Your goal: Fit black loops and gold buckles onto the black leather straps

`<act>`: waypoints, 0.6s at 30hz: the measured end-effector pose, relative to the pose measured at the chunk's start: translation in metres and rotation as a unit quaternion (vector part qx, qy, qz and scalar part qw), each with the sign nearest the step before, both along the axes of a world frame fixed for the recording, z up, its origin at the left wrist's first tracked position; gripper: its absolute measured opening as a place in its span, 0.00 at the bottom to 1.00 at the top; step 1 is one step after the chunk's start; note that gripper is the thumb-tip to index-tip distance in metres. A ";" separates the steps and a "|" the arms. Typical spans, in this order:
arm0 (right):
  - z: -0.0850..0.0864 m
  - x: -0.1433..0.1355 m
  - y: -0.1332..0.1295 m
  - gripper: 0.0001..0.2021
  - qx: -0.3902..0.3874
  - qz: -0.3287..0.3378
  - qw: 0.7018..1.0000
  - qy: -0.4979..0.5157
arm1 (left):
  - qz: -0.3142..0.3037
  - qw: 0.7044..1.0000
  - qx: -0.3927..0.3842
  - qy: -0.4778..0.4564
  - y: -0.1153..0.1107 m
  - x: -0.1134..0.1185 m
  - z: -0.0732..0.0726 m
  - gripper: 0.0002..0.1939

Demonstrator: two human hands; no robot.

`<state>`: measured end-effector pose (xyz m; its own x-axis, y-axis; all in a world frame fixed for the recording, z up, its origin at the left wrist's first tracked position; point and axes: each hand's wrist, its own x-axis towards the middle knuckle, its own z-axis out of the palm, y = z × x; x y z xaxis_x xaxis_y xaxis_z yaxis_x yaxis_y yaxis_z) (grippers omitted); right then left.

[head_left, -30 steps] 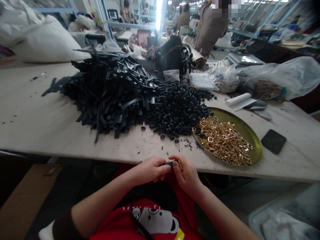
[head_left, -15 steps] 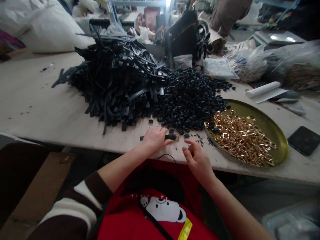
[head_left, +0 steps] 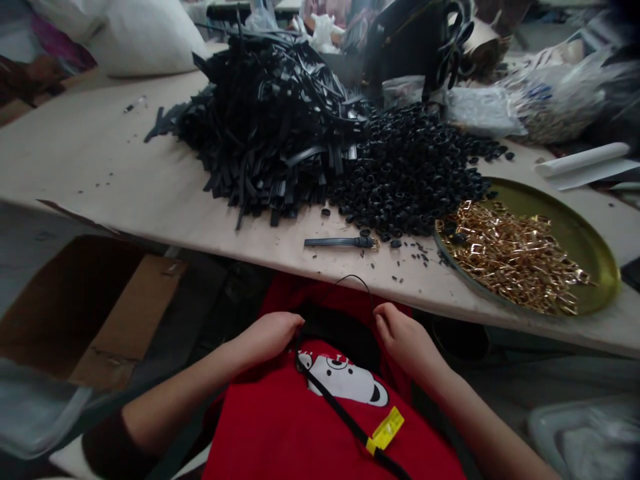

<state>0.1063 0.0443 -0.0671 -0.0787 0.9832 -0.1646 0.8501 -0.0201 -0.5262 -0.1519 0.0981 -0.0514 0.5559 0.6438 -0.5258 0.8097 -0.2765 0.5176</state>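
I look down on a long, pale beige bench (head_left: 65, 157). Its largest load is a heap of flat black strips (head_left: 280, 127), and against that heap's right side lies a lower pile of small black oval loops (head_left: 410, 167). The pile reaches the round brass-coloured tray (head_left: 565, 220), which holds many gold-coloured metal buckles (head_left: 525, 257). In front of the bench edge I have my left hand (head_left: 277, 333) and right hand (head_left: 407, 337) apart above the lap. Both grips have their fingers curled in; I cannot tell how far either is closed, or what the left one holds. A short black strap with a gold buckle end (head_left: 334, 243) lies on the bench near its front edge, untouched. A thin black cord (head_left: 354, 277) arcs between the hands, meeting my right fingertips.
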 end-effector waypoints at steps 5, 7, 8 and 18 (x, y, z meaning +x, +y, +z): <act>-0.023 -0.023 -0.014 0.13 -0.029 0.140 0.989 -0.038 | -0.038 0.987 -0.063 -0.139 -0.034 0.007 -0.005 0.13; -0.023 -0.032 -0.011 0.07 0.005 0.163 0.982 -0.099 | -0.055 0.984 -0.071 -0.152 -0.040 0.012 -0.009 0.13; -0.020 -0.035 -0.008 0.05 0.021 0.163 0.979 -0.122 | -0.057 0.984 -0.072 -0.155 -0.041 0.013 -0.012 0.13; 0.012 -0.041 -0.011 0.10 0.175 0.145 0.960 -0.164 | -0.014 0.998 0.010 -0.062 -0.053 0.018 -0.025 0.15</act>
<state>0.0650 0.0330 -0.0548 -0.3582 0.9273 0.1084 0.9144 0.3719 -0.1599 -0.1340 0.0454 -0.0761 0.6342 0.6368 -0.4385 0.7314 -0.3102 0.6073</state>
